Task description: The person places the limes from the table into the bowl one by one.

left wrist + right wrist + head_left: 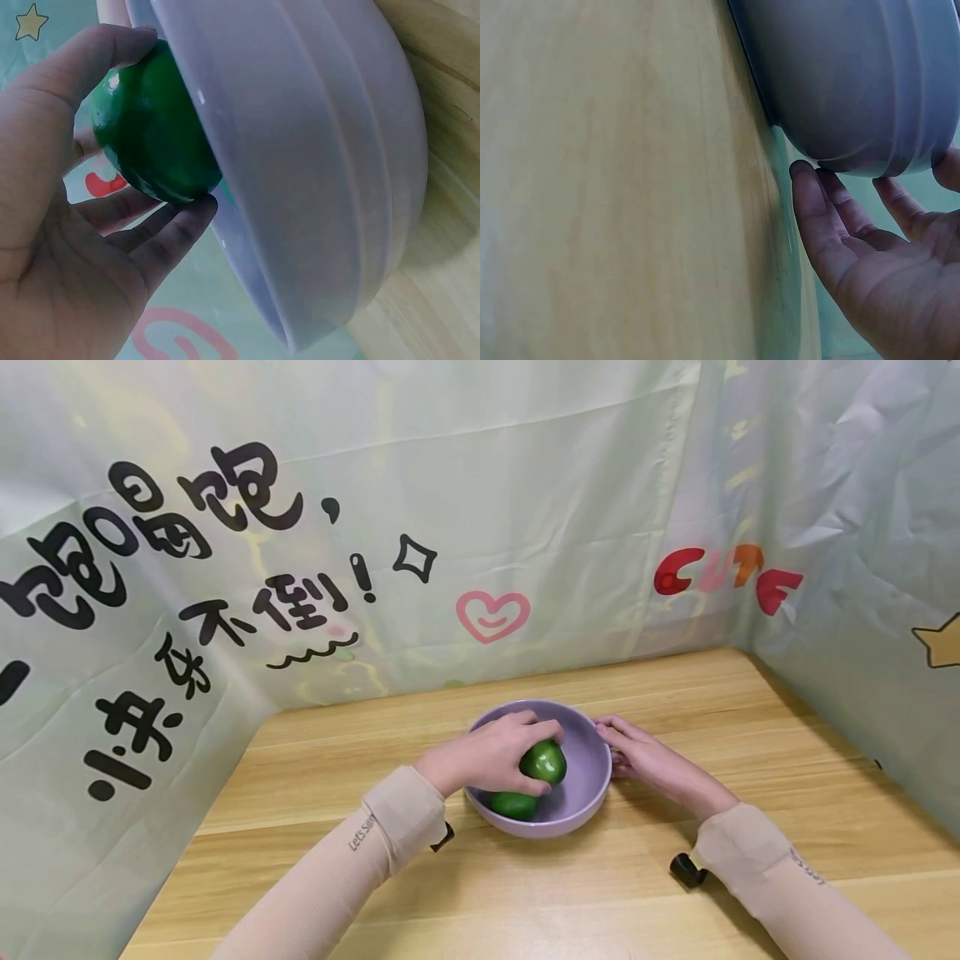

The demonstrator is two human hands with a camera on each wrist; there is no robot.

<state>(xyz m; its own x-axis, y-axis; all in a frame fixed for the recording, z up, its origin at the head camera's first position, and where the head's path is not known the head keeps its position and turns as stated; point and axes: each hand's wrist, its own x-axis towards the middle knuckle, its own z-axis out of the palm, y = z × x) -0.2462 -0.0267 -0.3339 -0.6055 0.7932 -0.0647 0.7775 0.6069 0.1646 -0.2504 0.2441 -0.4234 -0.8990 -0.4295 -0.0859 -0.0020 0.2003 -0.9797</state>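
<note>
A lavender bowl [588,768] stands on the wooden table. Inside it, low on the left, lies a glossy green fruit [513,806]. My left hand [495,752] reaches over the bowl's left rim and grips another glossy green fruit [545,762], thumb on one side and fingers on the other. In the left wrist view this held fruit [154,127] is at the rim, partly behind the bowl wall [300,172]. My right hand [637,760] is at the bowl's right side. Its fairly straight fingers [821,217] touch the outer wall [847,82].
The wooden table [337,777] extends around the bowl on all sides. A pale printed cloth [570,527] hangs behind and along both sides. Small black devices [686,870] sit at both wrists, by the beige sleeves.
</note>
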